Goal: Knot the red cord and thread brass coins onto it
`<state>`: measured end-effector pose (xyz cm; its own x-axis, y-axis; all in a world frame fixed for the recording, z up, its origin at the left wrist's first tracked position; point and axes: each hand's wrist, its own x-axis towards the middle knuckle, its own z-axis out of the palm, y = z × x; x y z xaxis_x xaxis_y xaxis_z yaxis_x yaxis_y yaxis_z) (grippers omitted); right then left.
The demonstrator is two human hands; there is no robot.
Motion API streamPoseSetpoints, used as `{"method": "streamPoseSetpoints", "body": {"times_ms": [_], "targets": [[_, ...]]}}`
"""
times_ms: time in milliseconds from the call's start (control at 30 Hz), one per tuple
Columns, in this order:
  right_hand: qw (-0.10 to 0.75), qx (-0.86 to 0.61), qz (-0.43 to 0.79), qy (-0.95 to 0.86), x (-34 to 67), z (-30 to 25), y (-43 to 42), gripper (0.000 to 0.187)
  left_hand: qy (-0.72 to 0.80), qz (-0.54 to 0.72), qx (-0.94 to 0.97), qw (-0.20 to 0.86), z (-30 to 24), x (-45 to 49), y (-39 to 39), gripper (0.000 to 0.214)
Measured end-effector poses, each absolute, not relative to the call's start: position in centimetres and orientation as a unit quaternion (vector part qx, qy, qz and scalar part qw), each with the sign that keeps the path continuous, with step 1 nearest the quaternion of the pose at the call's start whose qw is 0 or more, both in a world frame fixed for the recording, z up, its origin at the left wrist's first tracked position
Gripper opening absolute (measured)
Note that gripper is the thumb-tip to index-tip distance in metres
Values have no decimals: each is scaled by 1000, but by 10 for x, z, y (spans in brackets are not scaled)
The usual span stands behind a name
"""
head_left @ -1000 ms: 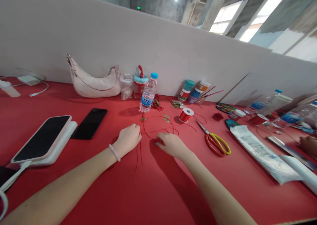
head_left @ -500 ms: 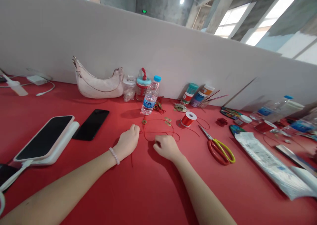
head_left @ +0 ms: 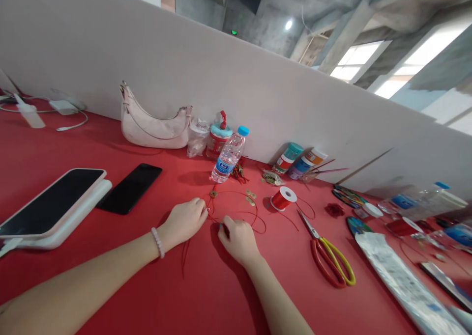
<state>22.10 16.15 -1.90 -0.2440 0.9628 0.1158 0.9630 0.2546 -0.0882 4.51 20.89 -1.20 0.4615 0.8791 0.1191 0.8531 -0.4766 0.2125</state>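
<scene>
My left hand (head_left: 187, 219), with a beaded bracelet (head_left: 158, 242) at the wrist, is closed in a pinch on thin red cord (head_left: 186, 253), whose loose ends trail below it on the table. Just to the right, my right hand (head_left: 239, 239) has its fingers curled, pressed near the same cord; what lies between its fingertips is hidden. Beyond the hands the cord runs to a coin with a hole (head_left: 213, 194) and loops out rightward. Several loose brass-coloured coins (head_left: 250, 197) lie within the loop. A spool of red cord (head_left: 283, 198) stands to their right.
Scissors (head_left: 326, 251) with red and yellow handles lie at right. A water bottle (head_left: 229, 155) stands ahead, near a lidded jar (head_left: 218, 141) and a pale handbag (head_left: 155, 124). Two phones, one black (head_left: 131, 187), lie at left. Paint bottles (head_left: 289, 158) stand by the white partition (head_left: 258, 99).
The head view has tilted and shifted. My right hand has moved closer to my left, and its fingers have come up beside the cord. The left hand keeps its pinch.
</scene>
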Motion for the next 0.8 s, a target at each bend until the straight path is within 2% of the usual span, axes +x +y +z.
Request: {"method": "streamPoseSetpoints", "body": {"times_ms": [267, 800], "targets": [[73, -597, -6, -799, 218, -18, 162, 15, 491, 156, 856, 43, -14, 38, 219, 22], [82, -580, -26, -810, 217, -21, 161, 14, 487, 146, 860, 52, -18, 35, 221, 26]]}}
